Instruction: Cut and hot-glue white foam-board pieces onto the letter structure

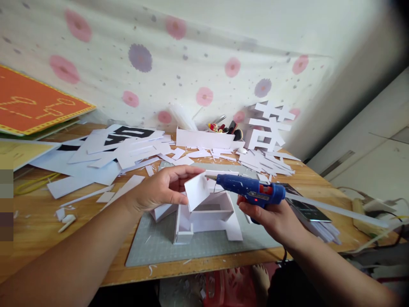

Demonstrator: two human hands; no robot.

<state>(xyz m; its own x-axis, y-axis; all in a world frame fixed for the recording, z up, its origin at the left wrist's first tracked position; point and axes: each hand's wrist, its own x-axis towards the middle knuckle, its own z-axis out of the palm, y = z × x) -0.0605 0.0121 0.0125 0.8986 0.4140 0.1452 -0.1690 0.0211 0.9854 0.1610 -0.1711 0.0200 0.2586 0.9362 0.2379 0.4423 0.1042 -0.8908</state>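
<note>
Between the thumb and fingers of my left hand [161,187] is a small white board piece [196,190], tilted above the work. My right hand [275,217] is wrapped round the handle of a blue hot glue gun [246,187], whose red light is lit. The gun's nozzle points left and meets or nearly meets the upper right edge of the piece. A long clear glue stick [335,209] sticks out of its back. Below both hands, a partly built white box-like shape [211,221] rests on a grey cutting mat [153,247].
White offcuts [137,149] are heaped at the back left, with more strips [265,162] at the back right. A white tray [204,138] holds tools and glue sticks. Beside it stands a finished-looking white character shape [268,125]. A dark booklet [306,204] lies at right.
</note>
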